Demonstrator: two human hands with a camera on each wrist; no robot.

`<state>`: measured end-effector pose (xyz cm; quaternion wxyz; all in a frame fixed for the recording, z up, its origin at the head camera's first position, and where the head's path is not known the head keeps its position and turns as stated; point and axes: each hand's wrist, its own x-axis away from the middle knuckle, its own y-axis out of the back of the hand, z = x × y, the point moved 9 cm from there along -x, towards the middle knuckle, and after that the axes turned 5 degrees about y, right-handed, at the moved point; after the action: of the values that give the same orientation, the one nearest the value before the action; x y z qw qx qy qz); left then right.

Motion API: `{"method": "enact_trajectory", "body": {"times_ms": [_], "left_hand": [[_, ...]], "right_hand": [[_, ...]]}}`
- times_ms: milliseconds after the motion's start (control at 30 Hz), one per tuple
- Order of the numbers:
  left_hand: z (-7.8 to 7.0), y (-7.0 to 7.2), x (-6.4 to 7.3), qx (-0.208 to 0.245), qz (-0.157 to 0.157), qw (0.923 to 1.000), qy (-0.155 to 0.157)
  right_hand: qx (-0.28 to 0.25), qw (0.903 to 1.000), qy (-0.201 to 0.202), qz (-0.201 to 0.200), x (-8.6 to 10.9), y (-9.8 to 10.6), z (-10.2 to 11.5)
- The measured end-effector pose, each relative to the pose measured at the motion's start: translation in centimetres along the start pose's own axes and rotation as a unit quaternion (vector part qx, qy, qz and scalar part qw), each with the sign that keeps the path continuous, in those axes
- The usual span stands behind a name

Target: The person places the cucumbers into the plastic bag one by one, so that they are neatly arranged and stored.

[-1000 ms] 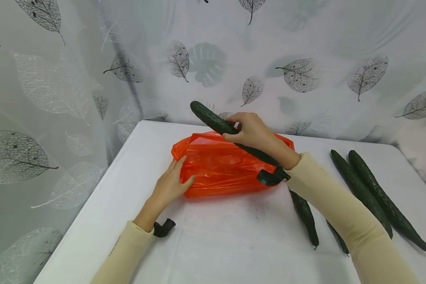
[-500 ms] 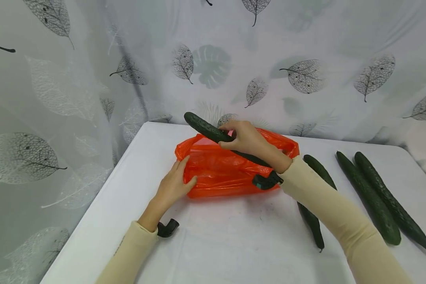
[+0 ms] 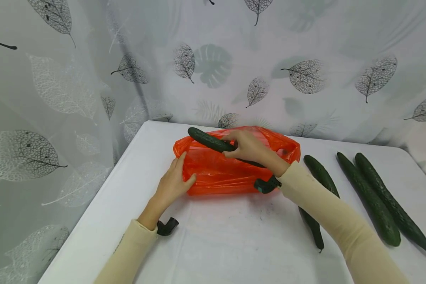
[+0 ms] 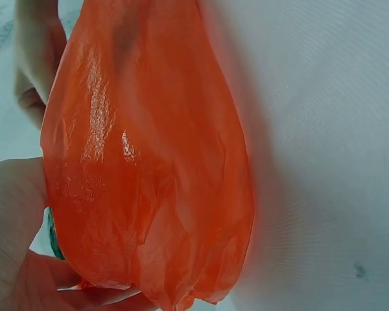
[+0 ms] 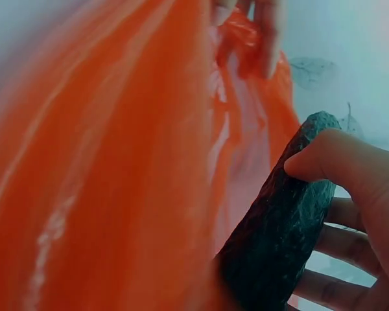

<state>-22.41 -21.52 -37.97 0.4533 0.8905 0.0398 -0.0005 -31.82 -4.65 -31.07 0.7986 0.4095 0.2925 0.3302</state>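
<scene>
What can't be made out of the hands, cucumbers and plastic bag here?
Head view: the inside bottom of the red plastic bag, hidden by its front wall.
Head view: stretches of the loose cucumbers, covered by the right sleeve.
Right wrist view: the lower end of the held cucumber, cut off by the bottom edge.
Right wrist view: most of the left hand, cut off by the top edge.

Five cucumbers [image 3: 211, 141] are visible, one held and four lying on a single white table [image 3: 227, 244]; whether any are inside the one red bag [image 3: 216, 175] cannot be told. Also shown are one left hand [image 3: 171, 182], one right hand [image 3: 250, 146], two beige sleeves [image 3: 323, 209] and two black wrist cameras [image 3: 167, 227].
</scene>
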Motion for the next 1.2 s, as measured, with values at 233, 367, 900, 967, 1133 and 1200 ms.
{"method": "enact_trajectory", "body": {"times_ms": [233,367,900,967,1133,1200], "left_hand": [[-0.1,0.5,-0.2,0.004,-0.01,0.9999,0.0],[0.2,0.6,-0.2,0.0,-0.012,0.9999,0.007],[0.2,0.7,-0.4,-0.004,-0.017,0.9998,0.004],[0.2,0.7,-0.4,-0.004,-0.017,0.9998,0.004],[0.3,0.4,-0.2,-0.002,-0.016,0.9998,0.007],[0.4,0.1,0.0,0.001,-0.014,0.9999,0.01]], "right_hand": [[0.006,0.9998,0.013,0.017,0.3,-0.8,-0.7],[0.015,0.9989,0.038,0.021,0.7,-1.5,-0.9],[0.025,0.9909,0.059,0.118,2.1,-4.5,-0.9],[0.021,0.9896,0.062,0.129,2.2,-4.9,-0.8],[0.014,0.9862,0.064,0.152,2.6,-6.1,-0.9],[0.011,0.9848,0.061,0.162,2.9,-6.7,-1.0]]}}
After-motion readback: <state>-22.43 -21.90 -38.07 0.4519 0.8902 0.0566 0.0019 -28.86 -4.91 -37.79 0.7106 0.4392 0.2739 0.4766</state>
